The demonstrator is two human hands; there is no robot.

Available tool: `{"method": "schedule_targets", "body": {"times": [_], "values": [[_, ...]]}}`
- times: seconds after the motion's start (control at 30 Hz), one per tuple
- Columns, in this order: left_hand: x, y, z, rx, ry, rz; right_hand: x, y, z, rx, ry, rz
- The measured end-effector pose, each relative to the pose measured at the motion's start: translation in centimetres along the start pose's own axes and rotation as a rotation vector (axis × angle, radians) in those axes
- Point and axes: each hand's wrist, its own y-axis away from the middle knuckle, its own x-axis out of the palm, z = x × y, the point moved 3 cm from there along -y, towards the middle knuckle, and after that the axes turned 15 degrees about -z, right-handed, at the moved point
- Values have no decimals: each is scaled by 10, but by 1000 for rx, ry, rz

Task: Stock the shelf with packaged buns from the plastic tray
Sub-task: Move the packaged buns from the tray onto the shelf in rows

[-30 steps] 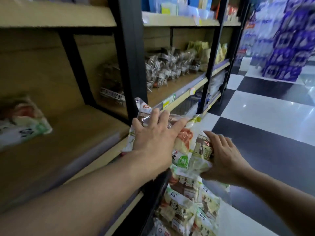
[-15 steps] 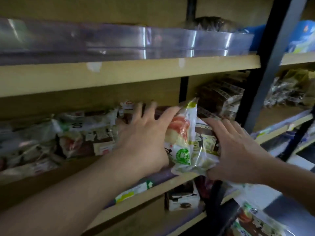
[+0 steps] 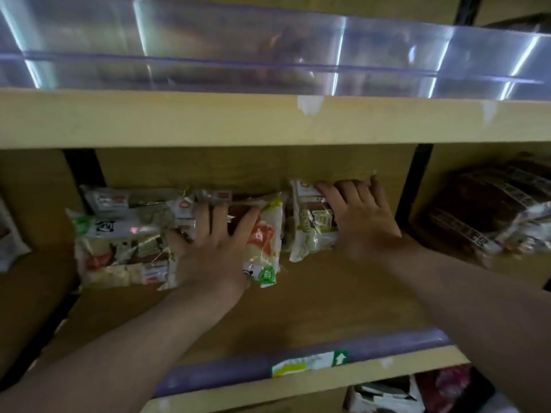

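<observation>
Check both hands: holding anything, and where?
Left hand presses a bun pack on its broad face; right hand grips another pack along its right side.

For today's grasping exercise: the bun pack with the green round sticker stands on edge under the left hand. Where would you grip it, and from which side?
Grip the bun pack across its two broad faces near the top. It stands on edge, so probably come from the open shelf front, where the left hand is; other packs crowd its left.
</observation>
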Motion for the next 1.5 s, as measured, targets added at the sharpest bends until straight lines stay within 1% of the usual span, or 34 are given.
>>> {"method": "schedule_targets", "body": {"times": [0.07, 0.13, 0.23, 0.33, 0.4, 0.57, 0.6, 0.63, 0.67, 0.73, 0.8, 0.87, 0.93, 1.07, 1.2, 1.4, 1.5], "values": [[9, 0, -3, -17, -8, 35, 27, 7, 7, 22, -30, 114], [17, 4, -7, -47, 22, 51, 50, 18, 12, 80, -137, 243], [27, 13, -12, -54, 91, 79, 59, 18, 7, 81, -297, 321], [34, 17, -12, -24, 119, 58, 56, 20, -1, -3, -362, 341], [31, 18, -11, -33, 181, 28, 51, 25, 3, -18, -356, 302], [22, 24, -8, 19, 168, -90, 38, 24, 16, 89, -265, -60], [20, 26, -5, 23, 165, -106, 38, 24, 18, 87, -254, -116], [19, 28, -2, 24, 163, -116, 39, 24, 19, 81, -247, -136], [19, 29, 1, 23, 161, -116, 41, 23, 20, 77, -242, -108], [20, 30, 10, 19, 156, -80, 49, 20, 22, 84, -224, 43], [25, 28, 17, 16, 179, -6, 56, 16, 22, 87, -218, 193], [26, 25, 21, 22, 207, 38, 57, 14, 20, 93, -287, 284], [25, 23, 20, 41, 225, 40, 54, 15, 14, 104, -352, 257], [26, 24, 19, 53, 239, 16, 61, 25, 16, 100, -202, 109], [26, 25, 18, 65, 220, 3, 59, 24, 21, 142, -198, 118], [12, 27, 21, 109, 214, -42, 42, 35, 9, 112, -208, 1], [-3, 33, 45, 122, 180, -103, 38, 37, 10, 124, -203, -11]]}}
